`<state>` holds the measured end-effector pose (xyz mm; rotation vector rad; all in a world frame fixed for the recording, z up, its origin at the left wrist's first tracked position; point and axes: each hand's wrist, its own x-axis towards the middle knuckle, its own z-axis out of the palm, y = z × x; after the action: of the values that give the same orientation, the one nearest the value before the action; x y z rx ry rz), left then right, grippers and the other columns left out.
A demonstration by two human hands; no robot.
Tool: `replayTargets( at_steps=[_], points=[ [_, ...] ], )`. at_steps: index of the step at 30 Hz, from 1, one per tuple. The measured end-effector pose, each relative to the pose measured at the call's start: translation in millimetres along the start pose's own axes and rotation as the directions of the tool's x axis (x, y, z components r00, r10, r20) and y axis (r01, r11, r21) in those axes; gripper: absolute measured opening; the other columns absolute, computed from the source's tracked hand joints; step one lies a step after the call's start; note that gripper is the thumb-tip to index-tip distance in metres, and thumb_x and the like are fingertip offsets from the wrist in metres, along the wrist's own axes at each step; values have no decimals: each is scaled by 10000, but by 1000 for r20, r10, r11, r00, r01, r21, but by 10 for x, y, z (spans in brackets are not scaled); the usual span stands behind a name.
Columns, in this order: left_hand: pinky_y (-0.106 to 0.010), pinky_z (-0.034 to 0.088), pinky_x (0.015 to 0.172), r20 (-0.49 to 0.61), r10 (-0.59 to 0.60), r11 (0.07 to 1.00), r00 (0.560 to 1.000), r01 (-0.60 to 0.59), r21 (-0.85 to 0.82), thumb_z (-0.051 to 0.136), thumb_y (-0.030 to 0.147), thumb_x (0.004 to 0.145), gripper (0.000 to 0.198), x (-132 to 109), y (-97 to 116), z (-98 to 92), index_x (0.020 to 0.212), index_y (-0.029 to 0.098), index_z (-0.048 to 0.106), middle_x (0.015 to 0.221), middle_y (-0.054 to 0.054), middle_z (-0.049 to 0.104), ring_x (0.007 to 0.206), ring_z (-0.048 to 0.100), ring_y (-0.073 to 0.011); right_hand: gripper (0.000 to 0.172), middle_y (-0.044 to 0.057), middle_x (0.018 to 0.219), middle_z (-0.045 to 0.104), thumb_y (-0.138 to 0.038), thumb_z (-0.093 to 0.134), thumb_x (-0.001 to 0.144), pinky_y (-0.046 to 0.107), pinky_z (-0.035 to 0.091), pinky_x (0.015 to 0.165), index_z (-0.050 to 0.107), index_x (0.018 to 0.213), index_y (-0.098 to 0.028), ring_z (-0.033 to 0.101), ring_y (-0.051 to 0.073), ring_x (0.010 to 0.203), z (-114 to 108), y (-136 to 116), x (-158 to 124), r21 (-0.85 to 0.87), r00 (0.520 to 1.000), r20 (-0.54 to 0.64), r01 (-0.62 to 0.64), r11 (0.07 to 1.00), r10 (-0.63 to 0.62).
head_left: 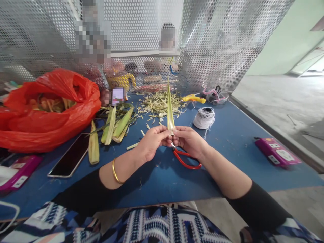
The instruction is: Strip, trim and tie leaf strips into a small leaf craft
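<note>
Between both hands a pale green corn husk (pixel 170 113) stands upright, its narrow tip pointing away from me. My left hand (pixel 158 138) pinches its wide lower end from the left. On the other side, my right hand (pixel 188 139) pinches the same end, thumbs almost meeting. Red-handled scissors (pixel 186 161) lie on the table just below the right hand, their blades mostly hidden under my fingers. Left of my hands are several corn husk pieces (pixel 123 125), with a single one (pixel 93 145) apart from them.
A blue table (pixel 157 189) carries a red plastic bag (pixel 50 125), a phone (pixel 71 157), a heap of husk scraps (pixel 159 104), a yellow glue gun (pixel 193 98), clear goggles (pixel 217 96), a white thread spool (pixel 204 118) and a purple tissue pack (pixel 275 151). A perforated metal panel (pixel 212 44) rises behind.
</note>
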<state>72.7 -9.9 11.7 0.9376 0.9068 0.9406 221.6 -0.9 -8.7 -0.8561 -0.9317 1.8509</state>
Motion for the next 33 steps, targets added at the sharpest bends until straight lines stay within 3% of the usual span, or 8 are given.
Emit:
replayTargets(
  at_steps=[8, 12, 18, 24, 29, 33],
  points=[
    [-195, 491, 538, 34, 2, 1000, 999, -2, 12, 664, 140, 800, 177, -4, -1, -12, 644, 123, 582, 573, 13, 584, 491, 565, -74, 235, 21, 590, 634, -246, 856, 601, 141, 442, 469, 678, 660, -104, 537, 49, 490, -21, -18, 2, 21, 999, 24, -39, 999, 39],
    [-206, 502, 555, 21, 24, 999, 999, -24, 34, 711, 206, 775, 178, -6, 1, -9, 667, 126, 594, 604, 6, 599, 517, 573, -81, 302, 19, 590, 637, -316, 875, 561, 159, 424, 473, 672, 656, -114, 530, 53, 495, 22, -7, -8, -30, 1000, -30, 2, 1000, -3],
    [-230, 511, 550, -71, 65, 982, 995, -52, 181, 670, 235, 773, 144, 1, -18, 5, 683, 146, 601, 604, 10, 610, 507, 578, -97, 408, -25, 532, 582, -498, 822, 586, 208, 398, 491, 617, 632, -149, 479, 58, 466, 83, 20, -24, -284, 954, -170, 192, 940, -246],
    [-210, 484, 505, -181, 228, 951, 957, -178, 253, 677, 283, 722, 144, 37, -39, -7, 698, 166, 598, 593, 29, 592, 547, 570, -110, 424, -57, 486, 521, -541, 762, 632, 234, 371, 482, 526, 600, -191, 466, 82, 456, 124, 4, -42, -542, 931, -159, 196, 818, -328],
    [-208, 455, 477, -250, 223, 960, 942, -168, 223, 780, 320, 612, 232, 73, -46, -34, 654, 152, 624, 588, 17, 608, 536, 542, -109, 408, -50, 484, 524, -547, 696, 700, 232, 324, 462, 523, 589, -195, 453, 85, 451, 129, 41, -57, -673, 915, -125, 207, 710, -384],
    [-212, 483, 546, -277, 189, 979, 942, -161, 121, 780, 262, 619, 173, 84, -47, -46, 639, 139, 659, 587, 10, 635, 522, 547, -92, 390, -40, 485, 546, -537, 744, 652, 239, 373, 486, 564, 607, -194, 484, 98, 464, 128, 28, -63, -516, 933, -147, 210, 830, -328]
  ],
)
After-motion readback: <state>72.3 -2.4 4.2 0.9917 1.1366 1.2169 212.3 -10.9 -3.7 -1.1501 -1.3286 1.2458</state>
